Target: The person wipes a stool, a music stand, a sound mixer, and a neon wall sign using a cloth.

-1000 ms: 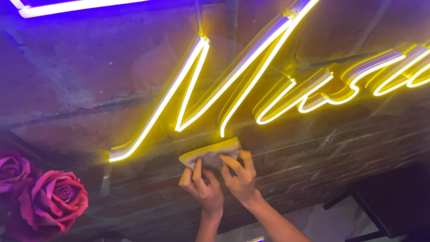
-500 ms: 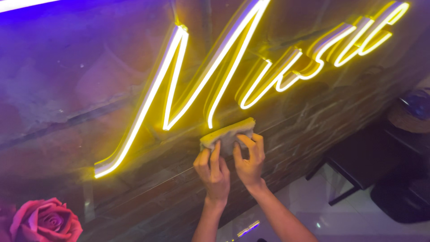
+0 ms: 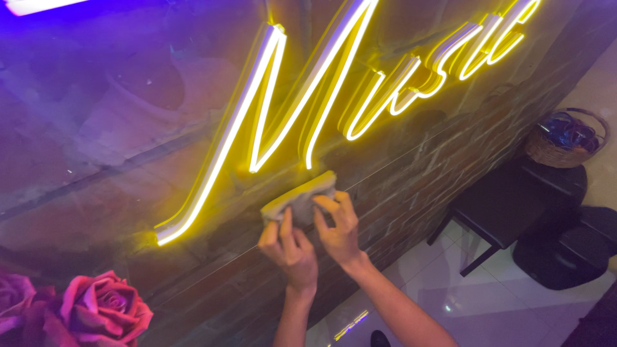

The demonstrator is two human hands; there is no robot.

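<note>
We press a folded cloth (image 3: 300, 198) flat against the brick wall (image 3: 411, 186), at 6 o'clock below the glowing neon sign (image 3: 308, 96). Our left hand (image 3: 289, 247) and right hand (image 3: 339, 230) sit side by side, fingers spread and curled over the cloth's lower edge

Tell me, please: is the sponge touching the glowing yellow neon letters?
Apart. In the head view, the sponge, held by the left hand and right hand, sits below the neon letters, with dark brick wall visible between them.
</note>
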